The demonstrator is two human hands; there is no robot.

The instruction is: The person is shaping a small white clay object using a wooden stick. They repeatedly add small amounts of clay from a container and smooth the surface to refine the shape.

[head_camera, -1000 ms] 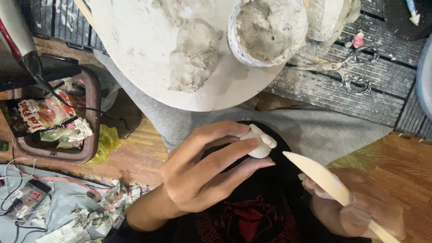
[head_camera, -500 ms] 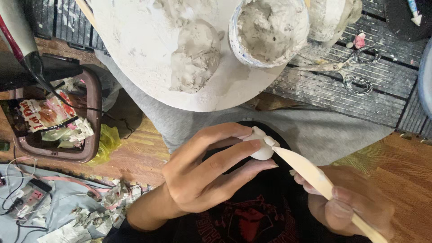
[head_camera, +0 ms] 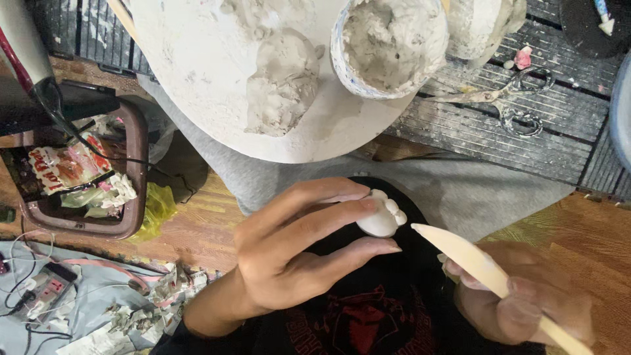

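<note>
While the small white clay piece [head_camera: 382, 215] sits pinched at the fingertips of the left hand [head_camera: 296, 253], its lobed end is turned outward, apparently so that this face lies bare to the tool. That hand's fingers are clamped on the piece, the upper ones lying along its top and the lowest one reaching under it, so most of its body is hidden and only the rounded front shows. Just beside the piece, on the side away from the palm, is the pale tip of a flat wooden modelling tool [head_camera: 473, 263]; tip and piece stand apart by a narrow gap, not touching. The right hand [head_camera: 519, 299] has its fingers closed around the tool's lower shaft, well back from the blade, a hold that seems meant to leave the blade free to be steered. Both hands work over the person's lap, above a dark printed shirt [head_camera: 368, 315]. Beyond the piece, away from the body, lies a round white board [head_camera: 197, 59] smeared with grey, bearing a lump of grey clay [head_camera: 282, 85] and a clay-filled bowl [head_camera: 391, 43] at its edge. Further off from the piece on the tool's side, scissors [head_camera: 509, 98] rest on a slatted surface. On the palm side of the piece stands a brown tray [head_camera: 135, 164] of crumpled wrappers.
</note>
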